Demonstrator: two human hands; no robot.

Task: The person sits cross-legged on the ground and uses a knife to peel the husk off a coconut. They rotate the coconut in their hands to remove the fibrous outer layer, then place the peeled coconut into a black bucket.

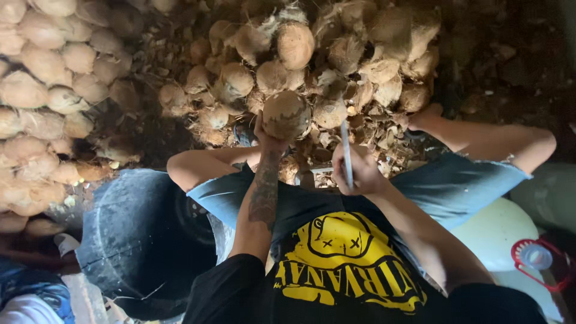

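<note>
My left hand (pixel 268 141) is raised in front of me and grips a round, husked brown coconut (pixel 285 113) from below. My right hand (pixel 361 174) is closed around the handle of a long, thin metal blade (pixel 346 147). The blade points up and away from me, just to the right of the coconut, and does not touch it. Both forearms reach out over my black shirt and blue denim shorts (pixel 456 186). My knees are spread to either side.
A heap of fibrous brown coconuts (pixel 336 54) lies straight ahead, with husk scraps (pixel 384 141) on the ground below it. A second pile of paler coconuts (pixel 42 90) fills the left. A black tub (pixel 138 240) stands at my left, a white container (pixel 498 234) with a red-rimmed lid (pixel 537 258) at my right.
</note>
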